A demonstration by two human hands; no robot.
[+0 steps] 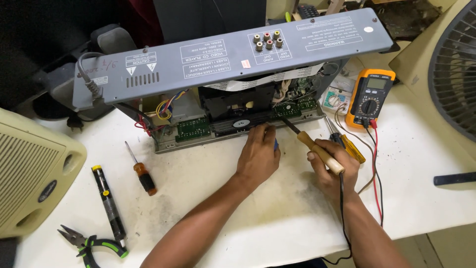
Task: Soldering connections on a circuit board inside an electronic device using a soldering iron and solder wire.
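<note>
The soldering iron (pixel 317 149) has a pale wooden handle, a dark metal shaft and a black cord leaving its rear end. Its long axis runs diagonally, tip up and to the left, pointing at the green circuit board (pixel 289 109) along the front edge of the opened grey disc player (pixel 223 59). The right hand (pixel 333 168) holds it, fingers wrapped around the handle. The left hand (pixel 259 154) rests palm down just left of it, fingers closed on a small blue item mostly hidden beneath them and touching the player's front edge. A yellow-handled screwdriver (pixel 347 144) lies just behind the right hand. An orange multimeter (pixel 369 97) with red and black leads stands further right. On the white desk (pixel 208 198), well to the left, lie an orange-handled screwdriver (pixel 141 171), a black desoldering pump (pixel 109 203) and green-handled pliers (pixel 91 243).
</note>
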